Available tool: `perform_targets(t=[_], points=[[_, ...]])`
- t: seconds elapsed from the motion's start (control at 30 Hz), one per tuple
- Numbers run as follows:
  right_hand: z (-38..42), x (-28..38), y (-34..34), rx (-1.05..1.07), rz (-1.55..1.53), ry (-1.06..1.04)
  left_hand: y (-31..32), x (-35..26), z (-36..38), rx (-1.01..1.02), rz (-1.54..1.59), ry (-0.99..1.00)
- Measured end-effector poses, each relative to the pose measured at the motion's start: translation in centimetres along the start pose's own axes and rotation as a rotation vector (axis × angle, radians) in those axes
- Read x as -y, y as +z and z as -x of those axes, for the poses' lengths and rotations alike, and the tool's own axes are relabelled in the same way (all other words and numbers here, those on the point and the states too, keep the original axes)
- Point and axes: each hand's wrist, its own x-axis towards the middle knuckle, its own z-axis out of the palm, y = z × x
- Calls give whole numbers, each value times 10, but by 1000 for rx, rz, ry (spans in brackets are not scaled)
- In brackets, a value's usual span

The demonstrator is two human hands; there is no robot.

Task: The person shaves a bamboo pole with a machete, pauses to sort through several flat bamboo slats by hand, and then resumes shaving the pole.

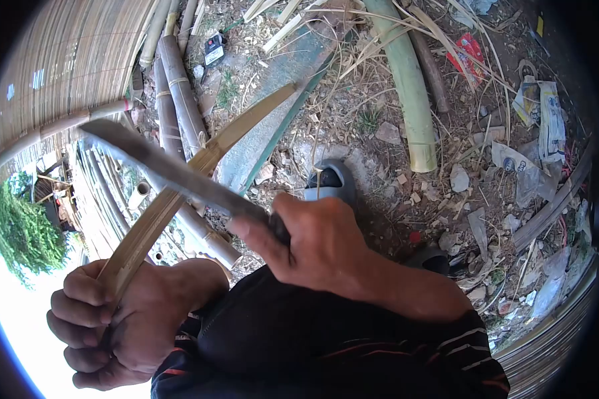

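My left hand [106, 326] is closed around the lower end of a thin bamboo strip [199, 163], which rises up and to the right to a tip near the top middle. My right hand [309, 239] grips the handle of a long grey knife [160, 166]. The blade runs up and to the left and lies across the bamboo strip at about its middle. Dark striped clothing fills the bottom of the view below both hands.
A thick green bamboo pole [406, 80] lies on the ground at the upper right. Several brown bamboo poles [180, 93] lie at the upper left beside woven bamboo matting [66, 60]. Paper and plastic litter [539, 120] covers the dirt at right. A grey sandal [329, 183] shows behind my right hand.
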Motion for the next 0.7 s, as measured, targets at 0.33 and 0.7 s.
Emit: perform_targets(t=[0.33, 0.7], points=[[3, -32, -2, -32, 79, -253, 18, 6, 8, -188, -218, 151], [-37, -119, -1, 55, 205, 172, 7, 9, 1, -179, -253, 133]])
